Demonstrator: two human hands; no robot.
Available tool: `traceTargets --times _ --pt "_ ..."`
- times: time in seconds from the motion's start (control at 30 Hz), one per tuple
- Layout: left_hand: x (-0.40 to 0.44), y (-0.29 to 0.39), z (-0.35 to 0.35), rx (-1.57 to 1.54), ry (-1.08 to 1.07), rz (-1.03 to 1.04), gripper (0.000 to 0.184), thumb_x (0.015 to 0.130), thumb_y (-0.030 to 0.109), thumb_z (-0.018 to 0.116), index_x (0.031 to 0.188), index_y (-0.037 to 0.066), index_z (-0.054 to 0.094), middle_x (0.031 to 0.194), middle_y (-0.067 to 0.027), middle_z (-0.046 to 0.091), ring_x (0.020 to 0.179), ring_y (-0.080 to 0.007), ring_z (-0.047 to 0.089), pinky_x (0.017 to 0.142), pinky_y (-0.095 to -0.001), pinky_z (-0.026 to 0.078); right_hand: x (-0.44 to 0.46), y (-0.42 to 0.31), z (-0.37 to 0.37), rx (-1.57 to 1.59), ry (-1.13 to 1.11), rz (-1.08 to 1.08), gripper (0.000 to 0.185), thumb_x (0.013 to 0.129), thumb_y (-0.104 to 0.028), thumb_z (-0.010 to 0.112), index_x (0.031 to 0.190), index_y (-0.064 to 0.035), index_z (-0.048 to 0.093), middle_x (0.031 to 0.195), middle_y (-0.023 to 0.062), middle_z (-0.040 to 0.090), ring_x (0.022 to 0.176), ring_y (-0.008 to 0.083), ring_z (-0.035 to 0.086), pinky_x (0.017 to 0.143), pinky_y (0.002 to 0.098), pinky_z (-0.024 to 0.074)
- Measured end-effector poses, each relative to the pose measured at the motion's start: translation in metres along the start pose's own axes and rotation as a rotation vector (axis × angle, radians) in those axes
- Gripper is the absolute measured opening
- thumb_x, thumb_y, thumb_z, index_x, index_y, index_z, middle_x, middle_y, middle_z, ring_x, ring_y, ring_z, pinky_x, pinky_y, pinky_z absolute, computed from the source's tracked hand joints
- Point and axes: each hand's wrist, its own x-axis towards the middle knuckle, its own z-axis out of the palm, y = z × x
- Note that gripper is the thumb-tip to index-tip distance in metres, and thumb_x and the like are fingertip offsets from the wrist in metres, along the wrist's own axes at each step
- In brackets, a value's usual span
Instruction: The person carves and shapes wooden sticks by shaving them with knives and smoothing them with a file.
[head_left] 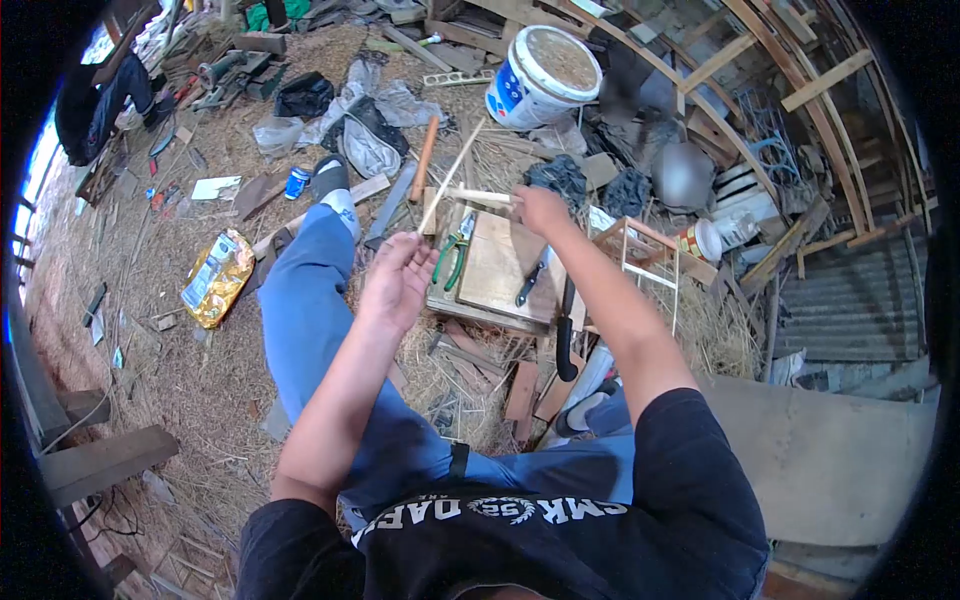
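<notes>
Pinching thin stick (pixel 465 151) in left hand (pixel 397 277), long axis forward-right; pinching rod (pixel 485 197) in right hand (pixel 543 210), pointed left.

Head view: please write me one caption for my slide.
Left hand with a thin stick, right hand with a pale stick, near green-handled pliers on a wooden board.

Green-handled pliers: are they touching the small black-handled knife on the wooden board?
Apart. The head view shows a bare stretch of wooden board between the green-handled pliers and the small black-handled knife.
</notes>
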Motion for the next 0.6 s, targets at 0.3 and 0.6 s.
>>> traceTargets --times 0.3,0.6 --pt "0.0 -0.007 0.003 0.084 -0.013 -0.058 0.01 0.098 0.006 0.066 0.105 0.009 0.06 0.095 -0.0044 0.066 0.088 -0.0176 0.066 0.09 -0.0374 0.058 -0.019 0.011 0.03 -0.036 0.205 -0.045 0.03 0.088 -0.022 0.069 0.117 -0.0141 0.071 0.114 0.017 0.069 0.104 0.0384 0.067 0.093 0.0464 0.053" --pt "-0.001 -0.035 0.017 0.199 -0.028 -0.033 0.018 0.095 -0.003 0.067 0.108 0.005 0.057 0.1 -0.0088 0.067 0.092 -0.0213 0.069 0.092 -0.0335 0.06 -0.155 -0.008 0.034 0.268 0.366 0.093 0.015 0.086 -0.019 0.066 0.095 -0.0074 0.069 0.085 0.0186 0.069 0.087 0.0404 0.065 0.077 0.0516 0.0517"
